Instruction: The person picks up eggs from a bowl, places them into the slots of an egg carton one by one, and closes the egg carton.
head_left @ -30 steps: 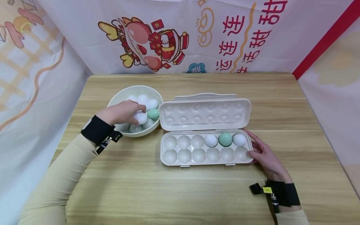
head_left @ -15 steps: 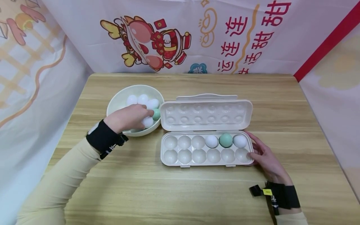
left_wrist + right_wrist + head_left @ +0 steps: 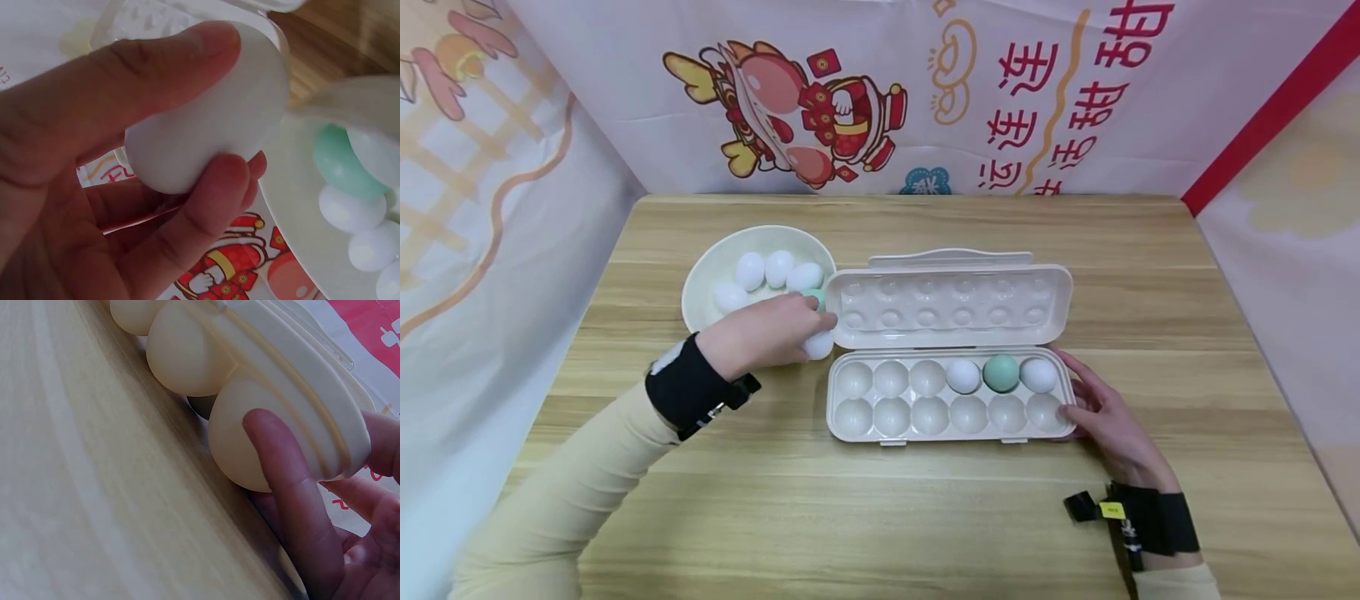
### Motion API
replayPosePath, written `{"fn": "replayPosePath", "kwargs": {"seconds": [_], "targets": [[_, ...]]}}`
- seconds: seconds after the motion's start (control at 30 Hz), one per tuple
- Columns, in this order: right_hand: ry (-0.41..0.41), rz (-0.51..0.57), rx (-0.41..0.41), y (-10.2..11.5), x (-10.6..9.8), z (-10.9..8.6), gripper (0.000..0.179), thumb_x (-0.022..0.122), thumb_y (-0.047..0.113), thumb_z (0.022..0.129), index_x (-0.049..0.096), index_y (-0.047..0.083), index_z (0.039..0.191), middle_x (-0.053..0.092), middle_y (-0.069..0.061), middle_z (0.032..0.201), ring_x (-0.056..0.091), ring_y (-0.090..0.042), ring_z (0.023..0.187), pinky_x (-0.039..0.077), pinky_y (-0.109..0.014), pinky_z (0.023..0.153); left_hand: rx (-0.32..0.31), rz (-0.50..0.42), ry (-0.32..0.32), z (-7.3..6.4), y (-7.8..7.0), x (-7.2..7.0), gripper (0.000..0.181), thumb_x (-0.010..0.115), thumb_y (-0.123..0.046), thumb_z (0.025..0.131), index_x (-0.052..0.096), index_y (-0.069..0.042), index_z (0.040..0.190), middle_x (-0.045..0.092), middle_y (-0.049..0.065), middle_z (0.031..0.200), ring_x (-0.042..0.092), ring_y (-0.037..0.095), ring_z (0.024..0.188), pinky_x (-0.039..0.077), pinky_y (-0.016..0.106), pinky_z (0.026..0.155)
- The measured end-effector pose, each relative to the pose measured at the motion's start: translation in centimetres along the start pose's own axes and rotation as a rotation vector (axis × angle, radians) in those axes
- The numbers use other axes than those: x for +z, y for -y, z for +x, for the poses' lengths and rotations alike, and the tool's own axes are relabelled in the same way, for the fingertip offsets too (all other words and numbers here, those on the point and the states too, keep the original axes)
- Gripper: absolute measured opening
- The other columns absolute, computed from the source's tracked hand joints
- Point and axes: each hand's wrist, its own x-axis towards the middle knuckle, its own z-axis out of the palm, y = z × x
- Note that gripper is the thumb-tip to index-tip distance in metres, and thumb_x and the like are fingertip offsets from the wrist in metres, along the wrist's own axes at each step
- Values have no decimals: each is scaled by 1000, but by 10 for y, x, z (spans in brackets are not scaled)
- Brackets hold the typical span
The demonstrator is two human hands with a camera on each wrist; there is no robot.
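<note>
Between thumb and fingers, my left hand (image 3: 767, 333) pinches a white egg (image 3: 206, 112) just over the near right rim of the bowl (image 3: 700, 275). White eggs (image 3: 750, 271) and a pale green egg (image 3: 813, 296) lie in that bowl, partly hidden by the hand. My right hand (image 3: 1112, 421) grips the right end of an open egg carton (image 3: 872, 433), its thumb on the near corner in the head view. In the carton's far row sit a white egg (image 3: 962, 376), a green egg (image 3: 1002, 372) and another white egg (image 3: 1039, 374); the other cups hold nothing.
The carton's lid (image 3: 951, 308) is folded back behind the cups, its left end close against the bowl. Both stand on a wooden table (image 3: 850, 517). A printed cloth (image 3: 940, 100) hangs along the table's back edge, with more cloth at the sides.
My left hand has lifted the white egg out of the bowl and carried it right and toward me, to the bowl's rim. My right hand has stayed on the carton.
</note>
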Motion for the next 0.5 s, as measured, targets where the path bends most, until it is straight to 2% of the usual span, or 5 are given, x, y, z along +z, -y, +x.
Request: {"fn": "replayPosePath", "kwargs": {"seconds": [0.2, 0.33, 0.5], "targets": [[-3, 10, 25, 1, -1, 0, 81, 56, -5, 89, 27, 36, 152, 33, -21, 140, 52, -22, 99, 53, -32, 71, 72, 19, -19, 11, -16, 5, 27, 81, -7, 73, 65, -4, 95, 62, 10, 81, 60, 24, 75, 50, 32, 68], [-7, 35, 38, 1, -1, 1, 79, 56, -4, 91, 28, 37, 151, 34, -19, 139, 52, -22, 99, 53, -31, 72, 94, 36, -6, 23, -26, 9, 32, 82, -12, 75, 65, -4, 100, 63, 10, 85, 61, 24, 78, 50, 31, 70], [-9, 35, 39, -1, -1, 1, 80, 56, -5, 89, 28, 36, 152, 34, -19, 138, 51, -23, 100, 53, -32, 72, 110, -1, 17, 42, -39, 14, 33, 80, -13, 78, 64, -3, 105, 64, 11, 91, 62, 25, 81, 50, 32, 72]]}}
